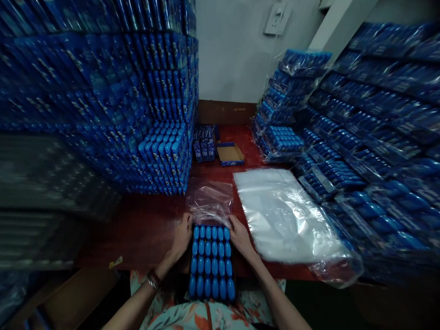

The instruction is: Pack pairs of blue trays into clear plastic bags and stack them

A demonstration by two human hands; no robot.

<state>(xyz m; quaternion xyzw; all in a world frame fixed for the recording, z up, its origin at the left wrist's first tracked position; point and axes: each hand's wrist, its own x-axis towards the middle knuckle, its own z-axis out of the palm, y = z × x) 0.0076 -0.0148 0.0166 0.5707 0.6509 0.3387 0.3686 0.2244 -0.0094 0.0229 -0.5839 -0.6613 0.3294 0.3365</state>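
In front of my body a tray of blue oval-topped items (212, 261) sticks out over the table's front edge, its far end at the mouth of a clear plastic bag (210, 198). The bag lies flat on the red table beyond it. My left hand (183, 233) has its fingers closed on the bag's left edge, beside the tray's far left corner. At the opposite corner my right hand (239, 233) grips the bag's right edge. The fingertips of both hands are partly hidden by the plastic.
A stack of clear plastic bags (283, 215) lies to the right. Tall stacks of blue packs (162, 153) rise on the left, and wrapped packs (287, 109) stand on the right. Farther back sit an open shallow box (230, 154) and small dark boxes (205, 145) on the red table (145, 225).
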